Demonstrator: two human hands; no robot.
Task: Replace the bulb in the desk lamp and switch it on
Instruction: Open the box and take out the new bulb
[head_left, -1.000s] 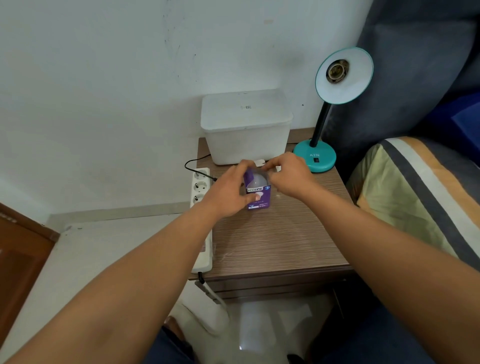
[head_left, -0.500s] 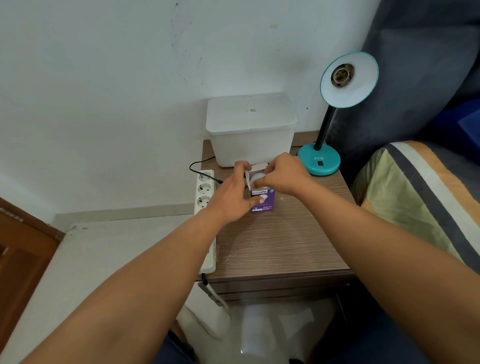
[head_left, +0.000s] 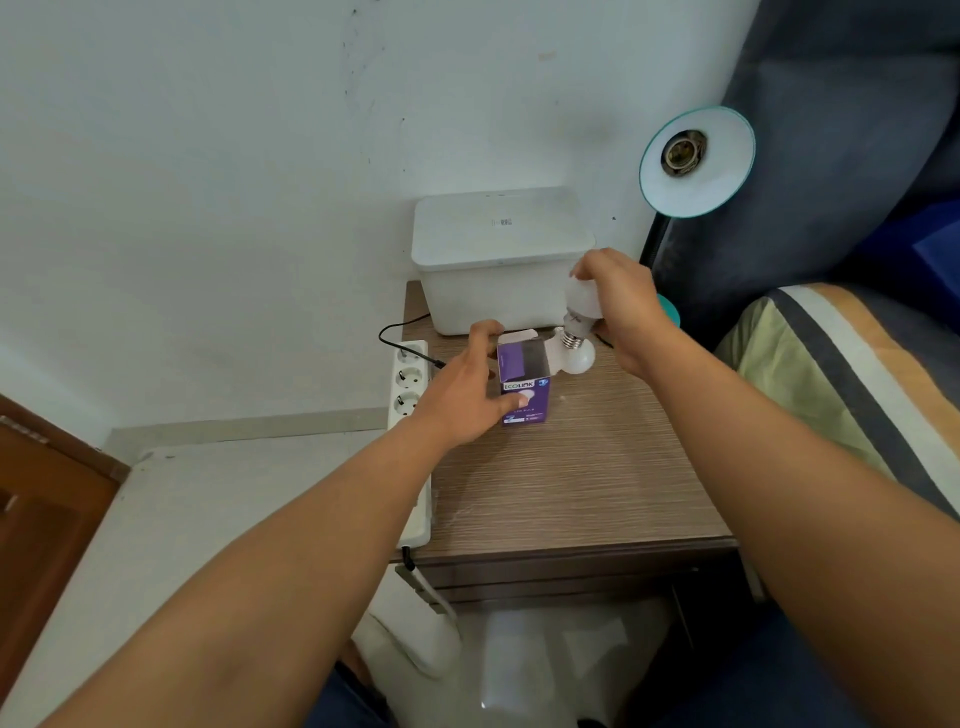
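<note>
Two bulbs are in view. One bulb (head_left: 583, 301) is held in the air by the right hand (head_left: 621, 306), above the back edge of the nightstand (head_left: 571, 478) and in front of the white bin (head_left: 498, 260). Its long axis is tilted off upright, with the white dome up under the fingers and the metal screw base pointing down and slightly toward the person. The right fingers are closed around the dome.

The second bulb (head_left: 576, 356) lies on the nightstand just right of the box (head_left: 522, 382), under the held one. Its dome points right; its base end is hidden by the held bulb's screw base, so its exact axis cannot be told.

There is one box, purple, standing upright near the back left of the nightstand top, its top flap open and the inside dark. The left hand (head_left: 467, 395) clamps it, thumb on the front face and fingers round the far left side.

One lamp (head_left: 696, 161) stands at the back right corner. Its teal shade faces the camera with an empty socket showing; its teal base is mostly hidden behind the right hand.

One white power strip (head_left: 410, 415) runs along the left edge, with three sockets showing and a black cord plugged in at its far end.
</note>
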